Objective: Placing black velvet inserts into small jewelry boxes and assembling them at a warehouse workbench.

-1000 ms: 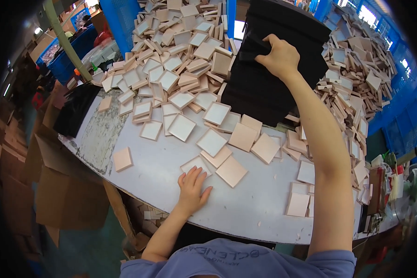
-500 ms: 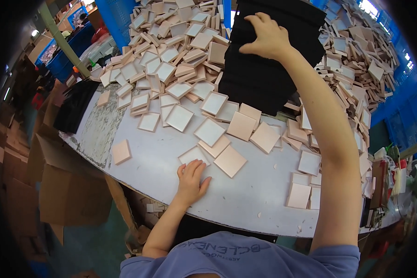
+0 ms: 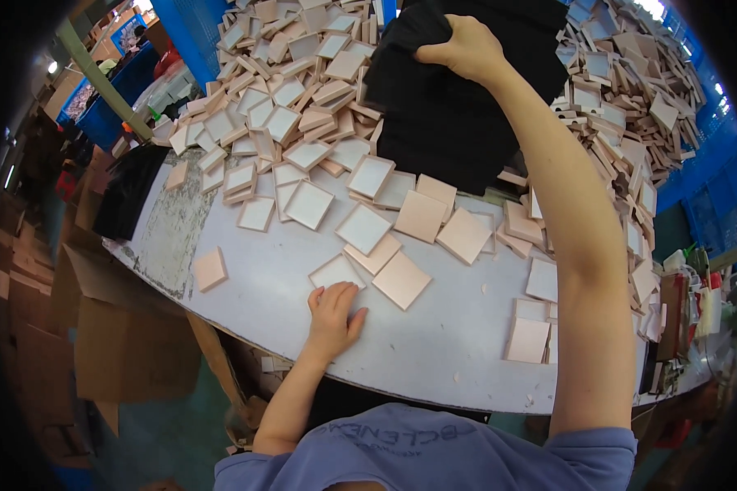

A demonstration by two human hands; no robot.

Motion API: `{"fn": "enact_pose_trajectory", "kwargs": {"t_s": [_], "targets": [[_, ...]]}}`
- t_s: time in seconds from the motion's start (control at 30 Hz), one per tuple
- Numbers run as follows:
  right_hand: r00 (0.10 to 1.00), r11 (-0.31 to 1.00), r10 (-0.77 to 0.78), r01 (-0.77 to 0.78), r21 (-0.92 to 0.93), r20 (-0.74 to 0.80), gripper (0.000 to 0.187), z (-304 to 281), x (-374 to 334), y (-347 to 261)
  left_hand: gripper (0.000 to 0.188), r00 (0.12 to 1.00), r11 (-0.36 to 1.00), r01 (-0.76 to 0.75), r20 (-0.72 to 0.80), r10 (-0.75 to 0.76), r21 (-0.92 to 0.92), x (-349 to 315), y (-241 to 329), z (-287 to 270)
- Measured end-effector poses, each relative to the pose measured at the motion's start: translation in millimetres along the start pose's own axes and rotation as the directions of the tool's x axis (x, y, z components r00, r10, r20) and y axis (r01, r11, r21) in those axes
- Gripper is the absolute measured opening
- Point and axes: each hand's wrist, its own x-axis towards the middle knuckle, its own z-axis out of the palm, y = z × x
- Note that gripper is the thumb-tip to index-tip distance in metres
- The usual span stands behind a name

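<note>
My right hand reaches to the back of the table and is closed on a piece of thin black sheet, perhaps cloth, lifting its left part into a fold. The rest of the black stack lies flat beneath. Near the front, my left hand rests with its fingertips at the near edge of a shallow square box half, pale pink outside and white inside; its thumb is apart from the fingers. Just right of it lie pink box halves, one face down.
A large heap of box halves covers the back left, and another heap fills the right by blue crates. One lone pink box half lies at the left. More black material hangs over the left table edge, above a cardboard box.
My right hand, open above the black stack before, has closed on a black sheet and pulled part of it up to the left. The left hand stays nearly where it was.
</note>
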Motion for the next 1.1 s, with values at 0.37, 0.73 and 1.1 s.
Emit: {"fn": "enact_pose_trajectory", "kwargs": {"t_s": [0.37,0.73,1.1], "targets": [[0.934,0.920,-0.356,0.346,-0.182,-0.025,0.055,-50.4,-239.8,16.1,0.040,0.999,0.999,-0.049,-0.005,0.049,0.012,-4.9,-5.1,2.2],[0.985,0.851,0.075,0.018,-0.525,0.156,0.088,-6.2,-341.8,31.0,0.051,0.979,0.985,-0.167,0.124,0.161,0.037,34.2,32.1,27.2],[0.980,0.995,-0.099,0.103,-0.011,0.174,0.040,-51.1,-386.9,8.0,0.054,0.980,0.982,-0.112,0.183,0.083,0.152,20.7,39.4,39.9]]}}
